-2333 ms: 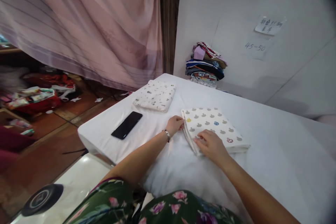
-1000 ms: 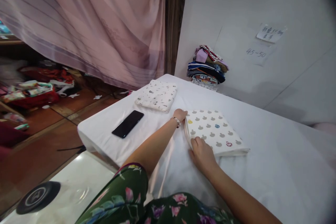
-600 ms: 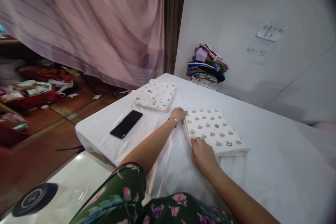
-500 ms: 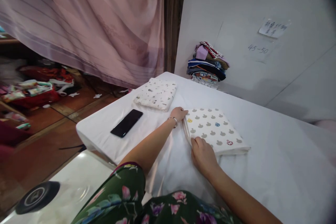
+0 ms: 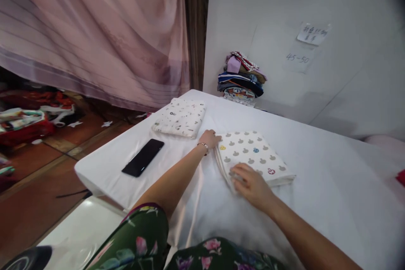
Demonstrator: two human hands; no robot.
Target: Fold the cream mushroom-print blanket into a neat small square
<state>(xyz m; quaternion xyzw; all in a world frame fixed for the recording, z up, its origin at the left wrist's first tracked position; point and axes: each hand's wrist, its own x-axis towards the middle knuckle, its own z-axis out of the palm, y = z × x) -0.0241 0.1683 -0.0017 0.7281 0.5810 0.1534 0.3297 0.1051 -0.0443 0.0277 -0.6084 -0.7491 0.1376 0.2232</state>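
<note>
A folded white cloth point(image 5: 249, 149) printed with grey mushroom-like shapes and a few coloured ones lies flat on the white-covered table point(image 5: 322, 185). My left hand point(image 5: 209, 138), with a bracelet at the wrist, pinches its far left corner. Over the near left edge is my right hand point(image 5: 251, 183), its fingers slightly apart and blurred by motion; no grip on the fabric shows. A second folded white cloth point(image 5: 180, 118) with small dark prints rests farther back on the left. Between that cloth and the table's left edge lies a black phone point(image 5: 143, 157).
A stack of folded clothes point(image 5: 242, 78) stands behind the table against the white wall point(image 5: 262, 8), which bears handwritten paper notes point(image 5: 298, 58). A pink curtain point(image 5: 126, 29) hangs at the back left. A white stool point(image 5: 82, 223) is at the lower left.
My right hand has lifted slightly off the cloth's near corner and its fingers have loosened. My left hand stays at the far corner. The view has turned a little to the right.
</note>
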